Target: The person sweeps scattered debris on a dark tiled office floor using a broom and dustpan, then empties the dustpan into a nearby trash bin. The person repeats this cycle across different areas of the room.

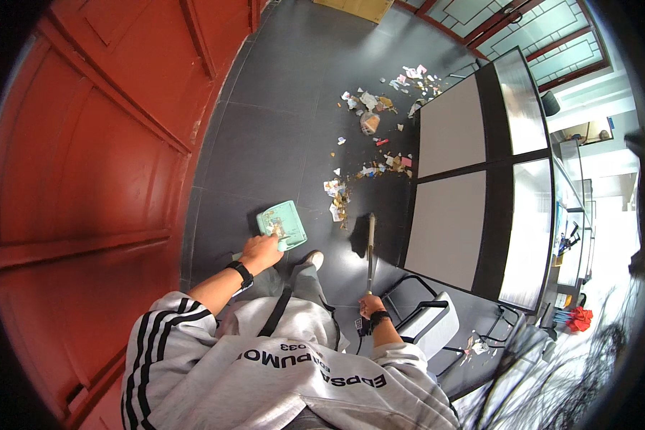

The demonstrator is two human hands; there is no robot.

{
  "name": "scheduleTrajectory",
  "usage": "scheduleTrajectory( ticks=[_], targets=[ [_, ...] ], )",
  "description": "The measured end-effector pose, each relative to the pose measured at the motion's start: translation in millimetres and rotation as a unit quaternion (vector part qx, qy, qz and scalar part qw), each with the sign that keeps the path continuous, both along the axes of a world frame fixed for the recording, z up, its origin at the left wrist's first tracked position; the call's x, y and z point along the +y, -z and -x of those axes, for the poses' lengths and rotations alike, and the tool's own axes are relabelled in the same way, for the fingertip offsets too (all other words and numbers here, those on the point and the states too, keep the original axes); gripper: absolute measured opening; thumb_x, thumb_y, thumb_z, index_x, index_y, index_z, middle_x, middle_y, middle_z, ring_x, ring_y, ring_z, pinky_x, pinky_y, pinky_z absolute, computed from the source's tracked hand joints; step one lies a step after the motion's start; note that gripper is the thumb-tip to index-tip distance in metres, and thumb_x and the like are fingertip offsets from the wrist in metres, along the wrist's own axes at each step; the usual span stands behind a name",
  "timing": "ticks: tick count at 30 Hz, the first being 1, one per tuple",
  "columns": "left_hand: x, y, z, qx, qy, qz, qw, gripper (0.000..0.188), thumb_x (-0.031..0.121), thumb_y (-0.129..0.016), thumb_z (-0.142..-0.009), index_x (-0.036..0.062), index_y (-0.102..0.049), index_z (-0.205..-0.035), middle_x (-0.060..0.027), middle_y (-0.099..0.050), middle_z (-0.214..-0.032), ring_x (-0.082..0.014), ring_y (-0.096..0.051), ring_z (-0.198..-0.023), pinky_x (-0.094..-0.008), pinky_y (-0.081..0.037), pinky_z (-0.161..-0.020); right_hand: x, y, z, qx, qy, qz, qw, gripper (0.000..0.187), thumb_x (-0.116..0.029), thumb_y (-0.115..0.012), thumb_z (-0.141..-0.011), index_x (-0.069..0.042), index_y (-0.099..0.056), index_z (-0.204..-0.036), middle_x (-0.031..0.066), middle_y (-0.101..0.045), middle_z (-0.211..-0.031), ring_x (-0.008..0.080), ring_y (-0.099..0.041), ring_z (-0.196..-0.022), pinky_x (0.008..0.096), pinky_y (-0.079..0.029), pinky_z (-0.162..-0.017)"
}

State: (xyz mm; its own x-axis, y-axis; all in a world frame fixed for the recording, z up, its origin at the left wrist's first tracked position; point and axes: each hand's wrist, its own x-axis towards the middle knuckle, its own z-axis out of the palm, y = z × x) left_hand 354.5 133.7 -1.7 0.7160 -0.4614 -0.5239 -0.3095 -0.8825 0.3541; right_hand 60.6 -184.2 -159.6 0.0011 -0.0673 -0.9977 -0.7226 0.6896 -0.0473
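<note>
My left hand (pixel 261 252) is closed around the handle of a mint-green dustpan (pixel 297 233), held low over the dark floor near the red panelling. Scraps and crumbs lie in the pan. My right hand (pixel 370 306) grips a long pale stick (pixel 370 247), which looks like a broom handle, pointing away from me. A dark patch beside its far part may be bristles or shadow; I cannot tell which. Beyond both hands, a strip of litter (pixel 335 197) with paper bits and crumbs curves toward the desk partition.
Farther off lie more litter (pixel 369 100) and a crumpled clear bag (pixel 370 123). Red panelling (pixel 100 150) runs along the left. White-and-black desk panels (pixel 448 222) stand to the right, with a white chair (pixel 433 326) near my right arm. A cardboard box (pixel 358 7) sits at the far end.
</note>
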Motion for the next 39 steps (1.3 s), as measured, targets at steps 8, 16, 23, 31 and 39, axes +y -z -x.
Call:
scheduleTrajectory(
  ticks=[8,16,23,31,39],
  targets=[
    [-7.1,13.8,0.2,-0.038,0.030,0.040,0.998,0.024,0.022,-0.060,-0.075,0.0000,-0.061,-0.086,-0.0181,-0.066,-0.079,-0.0337,-0.065,-0.074,-0.0440,-0.051,-0.068,50.8,26.0,19.9,-0.118,-0.699,0.124,0.694,0.015,-0.014,-0.052,-0.080,-0.005,-0.055,-0.069,0.0035,-0.049,-0.054,0.0174,-0.047,-0.043,0.0322,-0.036,-0.039],
    [-13.3,27.0,-3.3,-0.046,0.019,0.065,0.997,0.029,0.025,-0.061,-0.074,0.0013,-0.060,-0.090,-0.0184,-0.065,-0.077,-0.0352,-0.065,-0.075,-0.0461,-0.051,-0.067,92.1,-17.1,18.8,-0.102,-0.576,0.062,0.809,0.018,-0.015,-0.053,-0.079,-0.001,-0.059,-0.071,0.0082,-0.056,-0.055,0.0207,-0.053,-0.042,0.0358,-0.041,-0.038],
    [-8.2,19.7,-0.9,-0.020,0.009,0.051,0.998,0.027,0.026,-0.060,-0.077,0.0015,-0.060,-0.087,-0.0187,-0.065,-0.080,-0.0344,-0.064,-0.078,-0.0446,-0.051,-0.069,74.6,-97.3,8.5,-0.090,-0.599,0.137,0.783,0.015,-0.011,-0.055,-0.072,0.003,-0.055,-0.071,0.0094,-0.054,-0.054,0.0180,-0.052,-0.042,0.0343,-0.040,-0.038],
    [19.4,2.1,19.7,0.012,-0.092,-0.012,0.996,0.032,0.029,-0.062,-0.077,0.0051,-0.061,-0.099,-0.0202,-0.065,-0.089,-0.0377,-0.062,-0.086,-0.0477,-0.048,-0.077,18.4,-88.4,13.7,-0.090,-0.469,0.151,0.865,0.013,-0.011,-0.052,-0.072,0.002,-0.055,-0.068,0.0082,-0.052,-0.050,0.0180,-0.050,-0.039,0.0325,-0.036,-0.036],
    [34.9,-6.3,24.9,-0.024,-0.221,-0.037,0.974,0.035,0.036,-0.059,-0.080,0.0044,-0.061,-0.097,-0.0191,-0.065,-0.092,-0.0376,-0.061,-0.089,-0.0481,-0.048,-0.077,7.5,-25.8,-112.2,-0.096,-0.432,0.197,0.875,0.016,-0.011,-0.058,-0.077,0.000,-0.053,-0.066,0.0066,-0.049,-0.052,0.0188,-0.047,-0.038,0.0324,-0.033,-0.032]
  ],
)
